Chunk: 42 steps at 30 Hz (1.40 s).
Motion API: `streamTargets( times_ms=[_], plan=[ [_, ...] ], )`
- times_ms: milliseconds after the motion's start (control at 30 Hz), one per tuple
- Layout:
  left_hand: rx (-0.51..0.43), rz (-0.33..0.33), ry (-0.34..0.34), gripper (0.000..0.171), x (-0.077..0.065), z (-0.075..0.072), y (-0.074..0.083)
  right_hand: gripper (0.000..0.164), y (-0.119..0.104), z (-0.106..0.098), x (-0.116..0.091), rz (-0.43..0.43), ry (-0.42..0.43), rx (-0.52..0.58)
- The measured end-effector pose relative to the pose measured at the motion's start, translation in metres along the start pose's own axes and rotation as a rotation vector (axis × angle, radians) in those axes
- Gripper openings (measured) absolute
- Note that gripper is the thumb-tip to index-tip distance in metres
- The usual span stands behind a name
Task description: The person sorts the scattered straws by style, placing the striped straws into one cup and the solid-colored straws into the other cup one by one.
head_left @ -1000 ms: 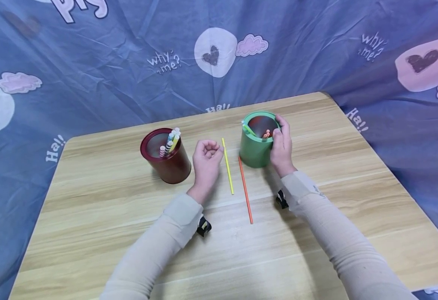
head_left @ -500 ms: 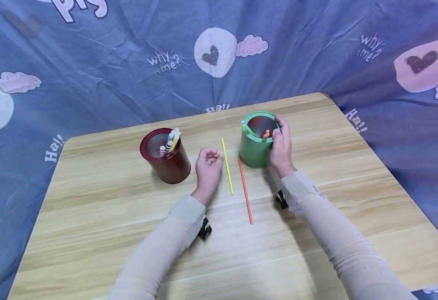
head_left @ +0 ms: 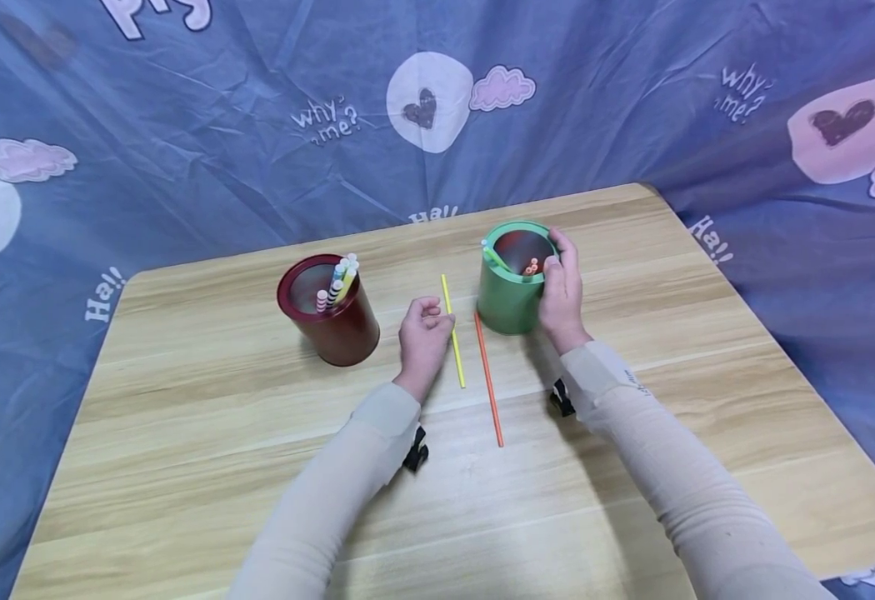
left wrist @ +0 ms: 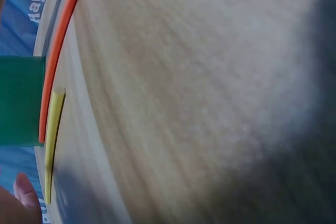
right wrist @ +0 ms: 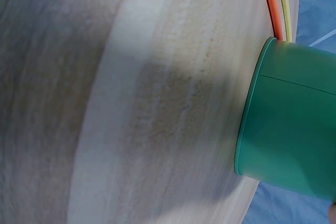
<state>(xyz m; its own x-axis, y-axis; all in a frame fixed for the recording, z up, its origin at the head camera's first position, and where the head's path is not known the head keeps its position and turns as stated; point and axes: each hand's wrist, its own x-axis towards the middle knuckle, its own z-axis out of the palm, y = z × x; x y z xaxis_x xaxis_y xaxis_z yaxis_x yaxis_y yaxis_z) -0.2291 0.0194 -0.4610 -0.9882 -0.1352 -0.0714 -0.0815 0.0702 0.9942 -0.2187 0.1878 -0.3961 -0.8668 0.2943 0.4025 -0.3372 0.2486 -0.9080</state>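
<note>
A green can (head_left: pixel 511 296) stands upright at the back, with several orange straws (head_left: pixel 532 267) and a green one leaning inside. My right hand (head_left: pixel 563 292) grips its right side, thumb near the rim. On the table lie a yellow straw (head_left: pixel 457 358) and an orange straw (head_left: pixel 488 379), side by side. Just left of the yellow straw is my left hand (head_left: pixel 424 337), fingers loosely bent and thumb tip over the straw in the head view. The left wrist view shows those fingertips (left wrist: pixel 25 190) close beside the straw, with nothing visibly held.
To the left stands a dark red can (head_left: pixel 343 337) with several striped and coloured straws (head_left: pixel 338 283) leaning inside. Both cans are on a wooden table (head_left: pixel 205 400). A blue patterned cloth (head_left: pixel 250 183) hangs behind the table.
My left hand has moved toward me and to the right, so its thumb tip now overlaps the yellow straw. The right hand keeps its hold on the green can.
</note>
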Motion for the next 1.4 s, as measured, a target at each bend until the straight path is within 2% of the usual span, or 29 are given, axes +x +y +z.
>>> streamTargets(
  times_ms=[400, 633, 833, 1067, 1400],
  plan=[
    [0.151, -0.088, -0.025, 0.037, 0.006, 0.007, -0.002, 0.047, 0.001, 0.000, 0.001, 0.007, 0.004, 0.004],
    [0.289, -0.124, 0.000, 0.036, 0.007, 0.011, -0.006, 0.047, 0.003, 0.000, 0.001, 0.001, 0.002, -0.006],
    [0.341, -0.100, 0.026, 0.035, 0.008, 0.014, -0.005, 0.048, 0.002, 0.000, 0.001, 0.001, 0.009, -0.019],
    [0.393, -0.114, 0.019, 0.036, 0.011, 0.015, -0.005, 0.047, 0.001, 0.000, 0.001, 0.005, 0.008, -0.019],
    [0.559, -0.095, 0.012, 0.030, 0.013, 0.016, -0.002, 0.047, 0.001, 0.000, 0.000, 0.011, 0.008, -0.016]
  ],
)
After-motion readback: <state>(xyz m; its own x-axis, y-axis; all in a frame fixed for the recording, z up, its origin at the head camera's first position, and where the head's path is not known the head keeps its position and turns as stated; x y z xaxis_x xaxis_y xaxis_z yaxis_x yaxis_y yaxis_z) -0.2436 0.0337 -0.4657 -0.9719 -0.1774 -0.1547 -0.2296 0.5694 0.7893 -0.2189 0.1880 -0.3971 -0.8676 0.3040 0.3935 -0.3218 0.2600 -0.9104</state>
